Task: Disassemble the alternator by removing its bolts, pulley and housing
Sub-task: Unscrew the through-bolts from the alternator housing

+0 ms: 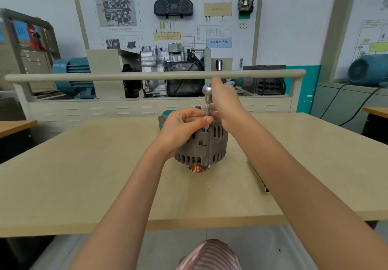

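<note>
A grey alternator (206,147) stands on the table (84,175), pulley (199,168) down, its slotted housing showing copper windings. A silver ratchet (206,90) with a thin socket extension (207,114) stands upright on a bolt at the housing's top edge. My left hand (184,126) pinches the extension low down, just above the housing. My right hand (225,101) grips the ratchet's handle behind the head; most of the handle is hidden by the hand.
A long flat metal tool (259,177) lies on the table to the right of the alternator. A teal object (171,113) sits behind it. Beyond the table stands a training bench with a beige rail (126,76) and a gearbox (168,68).
</note>
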Demonstrator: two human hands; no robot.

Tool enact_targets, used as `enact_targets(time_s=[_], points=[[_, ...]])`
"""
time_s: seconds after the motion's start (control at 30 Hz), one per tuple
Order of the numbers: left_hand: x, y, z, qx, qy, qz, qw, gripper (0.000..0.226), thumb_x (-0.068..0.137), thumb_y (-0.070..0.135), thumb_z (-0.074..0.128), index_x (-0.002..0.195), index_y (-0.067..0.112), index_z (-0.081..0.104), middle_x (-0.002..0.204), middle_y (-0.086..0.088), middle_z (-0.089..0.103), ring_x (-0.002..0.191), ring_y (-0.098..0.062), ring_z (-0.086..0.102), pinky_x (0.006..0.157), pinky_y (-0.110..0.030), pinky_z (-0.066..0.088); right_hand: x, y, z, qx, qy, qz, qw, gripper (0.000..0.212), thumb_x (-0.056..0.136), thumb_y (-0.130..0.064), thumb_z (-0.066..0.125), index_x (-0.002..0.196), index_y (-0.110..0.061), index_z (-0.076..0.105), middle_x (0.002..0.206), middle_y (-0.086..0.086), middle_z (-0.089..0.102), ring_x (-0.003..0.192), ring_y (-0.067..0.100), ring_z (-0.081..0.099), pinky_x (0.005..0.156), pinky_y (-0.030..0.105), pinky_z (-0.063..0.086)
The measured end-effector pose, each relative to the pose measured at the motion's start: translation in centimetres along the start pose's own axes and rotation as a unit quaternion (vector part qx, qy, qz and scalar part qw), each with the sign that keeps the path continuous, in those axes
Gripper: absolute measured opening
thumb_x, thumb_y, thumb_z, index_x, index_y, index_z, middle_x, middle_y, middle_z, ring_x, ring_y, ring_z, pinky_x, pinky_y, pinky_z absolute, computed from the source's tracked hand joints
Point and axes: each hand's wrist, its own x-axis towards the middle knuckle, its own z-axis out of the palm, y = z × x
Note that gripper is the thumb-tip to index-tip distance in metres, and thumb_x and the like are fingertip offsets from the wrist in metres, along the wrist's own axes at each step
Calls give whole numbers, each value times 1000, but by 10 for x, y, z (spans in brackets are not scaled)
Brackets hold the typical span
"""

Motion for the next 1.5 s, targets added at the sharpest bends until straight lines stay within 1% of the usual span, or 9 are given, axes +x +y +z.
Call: enact_targets(time_s=[0.13,0.3,0.43,0.57,0.77,0.9,1.1,1.33,1.5], points=[[0,-3,1,6,7,0,1000,7,84,22,69,89,25,71,88,4,75,87,-10,70,74,-23,49,4,8,-3,-175,199,-173,948,89,85,-32,56,148,-5,0,150,13,16,137,27,21,113,42,19],[0,-4,2,5,18,2,1000,8,84,21,68,90,24,70,86,5,75,85,-8,69,73,-22,48,1,15,-6,-257,50,-453,852,25,95,-14,43,103,-3,63,102,10,63,106,19,53,103,44,35],[-1,-4,2,4,23,12,1000,6,82,23,71,87,25,70,86,2,75,83,-8,69,73,-20,49,-1,9,-3,-57,-94,-386,916,39,85,-22,40,49,-8,51,56,8,51,65,26,52,100,38,36],[-1,-4,1,7,13,8,1000,8,83,25,70,91,25,71,89,2,75,89,-12,69,82,-26,52,7,3,-2,85,-152,-315,933,48,90,-13,38,43,-12,45,47,10,45,56,15,52,69,14,47],[-1,-3,0,13,-11,3,1000,14,86,23,67,98,20,72,93,3,75,92,-10,69,84,-22,52,18,3,1,199,-163,-232,938,60,94,-12,34,34,-14,44,38,1,44,47,12,47,65,20,48],[-1,-6,5,10,21,15,1000,9,85,18,68,92,23,72,86,5,75,85,-8,70,74,-19,52,11,15,1,1,-26,-349,937,46,96,-10,40,51,-9,48,49,-3,44,50,6,42,64,18,40],[-3,-7,5,19,40,47,998,40,85,0,61,61,32,69,62,16,69,59,6,63,50,-7,43,-6,26,10,-466,221,-397,759,22,85,-23,43,94,-8,56,88,6,55,86,24,49,85,34,30],[-3,-5,5,14,12,46,999,24,88,10,62,77,30,70,73,12,73,70,2,67,57,-9,47,-4,21,10,-276,155,-454,833,19,83,-16,44,66,-9,50,65,3,47,69,21,44,77,32,30],[-3,-2,3,7,-4,33,999,15,90,18,60,89,28,71,80,13,74,76,4,67,61,-7,46,0,10,10,29,-49,-350,935,39,79,-18,41,42,-6,43,42,2,40,48,13,40,59,24,39]])
